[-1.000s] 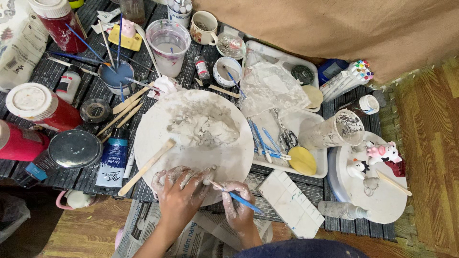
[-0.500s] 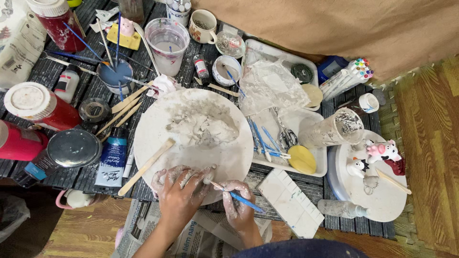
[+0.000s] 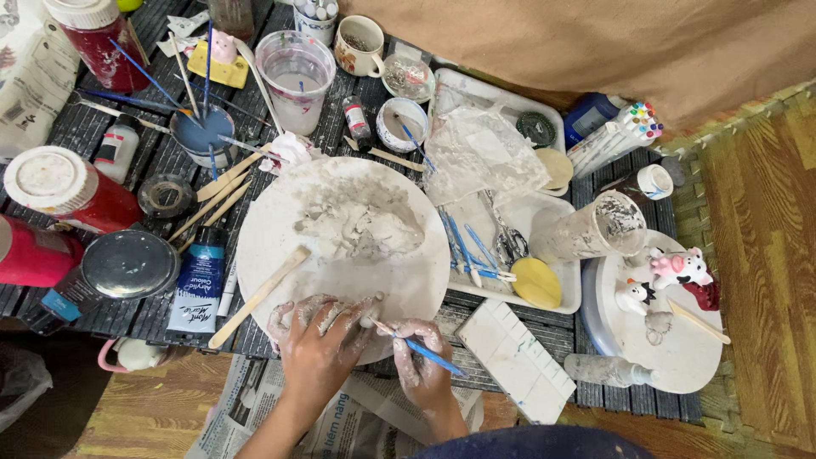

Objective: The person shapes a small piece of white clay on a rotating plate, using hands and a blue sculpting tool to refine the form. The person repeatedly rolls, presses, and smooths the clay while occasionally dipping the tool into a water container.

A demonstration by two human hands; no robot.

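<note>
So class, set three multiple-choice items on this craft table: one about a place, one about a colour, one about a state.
1. Where does the long wooden stick lie?
A. across the left edge of the round board
B. inside the clear cup
C. on the floor

2. What colour is the handle of the brush in the right hand?
A. red
B. blue
C. green

3. What state is the left hand in?
A. clean and dry
B. gloved
C. smeared with grey clay

Answers: 1 A, the stick slants over the board's left rim. 2 B, the handle between the fingers shows blue. 3 C, grey smears cover the bare fingers and knuckles.
</note>
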